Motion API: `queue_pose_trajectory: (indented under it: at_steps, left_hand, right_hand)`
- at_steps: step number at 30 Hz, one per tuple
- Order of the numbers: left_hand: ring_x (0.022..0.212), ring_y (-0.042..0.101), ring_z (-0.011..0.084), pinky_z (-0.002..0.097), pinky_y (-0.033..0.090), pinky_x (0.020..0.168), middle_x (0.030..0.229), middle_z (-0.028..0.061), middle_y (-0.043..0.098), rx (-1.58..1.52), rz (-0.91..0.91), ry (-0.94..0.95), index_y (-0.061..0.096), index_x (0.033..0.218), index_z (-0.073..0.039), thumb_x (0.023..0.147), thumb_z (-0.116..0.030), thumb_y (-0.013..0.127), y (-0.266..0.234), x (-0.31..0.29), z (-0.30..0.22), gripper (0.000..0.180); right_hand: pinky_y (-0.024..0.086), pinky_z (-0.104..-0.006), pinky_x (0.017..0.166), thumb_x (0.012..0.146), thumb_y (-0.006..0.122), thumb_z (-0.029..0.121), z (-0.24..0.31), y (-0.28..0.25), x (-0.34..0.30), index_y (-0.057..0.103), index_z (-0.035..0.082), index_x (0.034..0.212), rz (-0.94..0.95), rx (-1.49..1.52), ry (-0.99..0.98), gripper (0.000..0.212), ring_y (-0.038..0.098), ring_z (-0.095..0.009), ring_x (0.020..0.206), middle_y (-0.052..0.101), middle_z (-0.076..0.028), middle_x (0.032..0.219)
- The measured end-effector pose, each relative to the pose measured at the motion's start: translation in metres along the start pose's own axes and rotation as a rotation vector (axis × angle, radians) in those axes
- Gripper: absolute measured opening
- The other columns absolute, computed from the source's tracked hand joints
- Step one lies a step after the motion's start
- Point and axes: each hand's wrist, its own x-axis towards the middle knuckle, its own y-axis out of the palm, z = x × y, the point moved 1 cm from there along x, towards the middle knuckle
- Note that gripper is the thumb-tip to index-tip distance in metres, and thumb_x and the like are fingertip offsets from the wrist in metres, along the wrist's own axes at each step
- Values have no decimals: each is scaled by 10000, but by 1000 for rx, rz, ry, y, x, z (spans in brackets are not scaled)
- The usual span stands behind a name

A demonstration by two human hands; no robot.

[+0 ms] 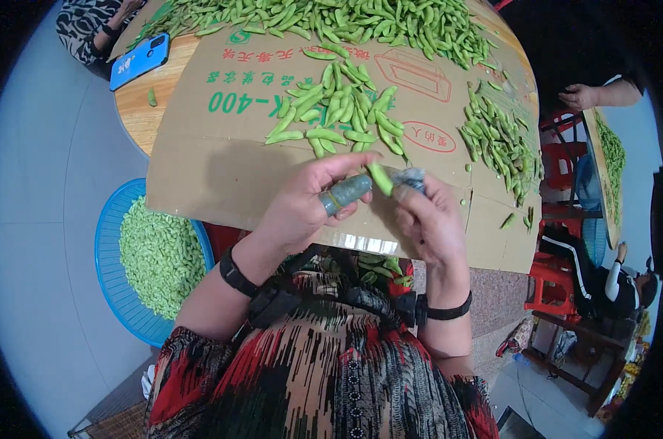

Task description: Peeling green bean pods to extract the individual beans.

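My right hand (437, 219) pinches a green soybean pod (380, 178) between the thumb and a finger with a greyish covering (410, 178). At the pod's upper end is the index fingertip of my left hand (306, 194). That hand's thumb wears a grey-green sleeve (347, 192) and stands apart from the index finger. Just beyond both hands, a small group of whole pods (339, 106) lies on a cardboard sheet (192, 157). To the lower left, a blue basket (106, 252) holds many shelled green beans (159, 252).
A large heap of pods (390, 25) covers the table's far side. Another pile (500, 139) lies to the right. A blue phone (140, 61) rests on the wooden table (137, 110). Other people sit at left and right; red stools (551, 282) stand on the right.
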Motion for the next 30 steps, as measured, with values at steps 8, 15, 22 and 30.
queue_pose_trajectory:
  at_steps: [8,15,22,30]
  left_hand:
    - [655,466,19,157,337,545,792,-17,591,-198,-41,66,595,873,-41,820,-45,605,-4,2,9,54]
    - [720,510,36,202,418,667,776,-25,585,216,-129,301,579,831,-43,836,-90,611,-1,2,16,57]
    - [689,523,68,232,425,619,747,-22,571,-87,5,35,591,858,-29,814,-111,621,-1,-3,12,97]
    - [674,545,97,249,444,623,776,40,597,493,-76,305,616,935,-14,788,-24,570,0,-3,6,154]
  right_hand:
    - [239,-187,407,944,424,216,-5,15,-17,506,19,1001,326,-4,-20,220,302,-39,450,406,39,562]
    - [251,-177,410,958,400,150,-8,19,-20,525,51,960,234,-180,-99,160,307,-27,461,416,54,591]
    - [249,-176,400,945,441,147,-17,18,-17,542,31,990,415,424,288,160,297,-16,449,424,52,596]
    - [232,-170,427,929,475,118,-19,16,-13,587,31,1080,126,65,13,208,311,-8,470,413,68,573]
